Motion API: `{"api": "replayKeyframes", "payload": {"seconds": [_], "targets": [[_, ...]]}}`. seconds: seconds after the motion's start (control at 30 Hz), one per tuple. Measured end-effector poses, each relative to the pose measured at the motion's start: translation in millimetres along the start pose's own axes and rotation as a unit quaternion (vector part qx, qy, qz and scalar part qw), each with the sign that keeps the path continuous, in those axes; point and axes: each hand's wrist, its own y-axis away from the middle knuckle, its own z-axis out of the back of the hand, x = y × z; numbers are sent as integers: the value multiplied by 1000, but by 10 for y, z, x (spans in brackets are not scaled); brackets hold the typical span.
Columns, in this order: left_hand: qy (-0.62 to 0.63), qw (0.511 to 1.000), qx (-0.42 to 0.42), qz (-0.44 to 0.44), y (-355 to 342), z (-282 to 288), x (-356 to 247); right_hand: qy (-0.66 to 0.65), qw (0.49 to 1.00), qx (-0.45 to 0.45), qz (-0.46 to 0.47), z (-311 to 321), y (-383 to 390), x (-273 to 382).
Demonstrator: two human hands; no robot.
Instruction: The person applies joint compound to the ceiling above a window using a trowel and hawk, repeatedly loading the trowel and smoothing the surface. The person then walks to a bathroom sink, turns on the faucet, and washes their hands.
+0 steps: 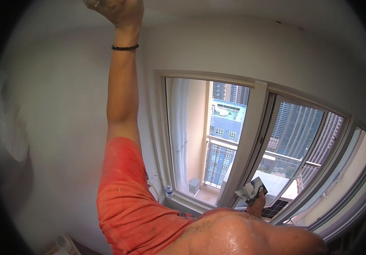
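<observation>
My left arm, in an orange sleeve, is raised almost straight up, with a dark bead bracelet [125, 48] round the wrist. My left hand [119, 10] is up near the ceiling with its fingers curled. The picture's top edge cuts it off, so what it may hold is hidden. Low on the right, in front of the window, my right hand [256, 205] grips a dark flat plate [258, 187] smeared with something pale, like putty. Its thumb lies against the plate. A ragged pale patch juts from its left side. Bare skin along the lower edge hides the right forearm.
Wide window panes [229, 140] in pale frames fill the right side, with a balcony rail [223, 142] and tall buildings outside. A water bottle [169, 191] stands by the lower left window corner. The plain wall [64, 106] is at left, the ceiling [217, 10] above.
</observation>
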Motion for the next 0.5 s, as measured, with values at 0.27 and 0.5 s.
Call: {"api": "replayKeyframes", "payload": {"seconds": [0.27, 0.5], "targets": [[7, 998, 59, 25, 973, -378, -735, 1, 997, -68, 22, 166, -18, -56], [189, 944, 244, 115, 1930, 47, -1675, -10, 994, -97, 53, 370, 118, -43]]}}
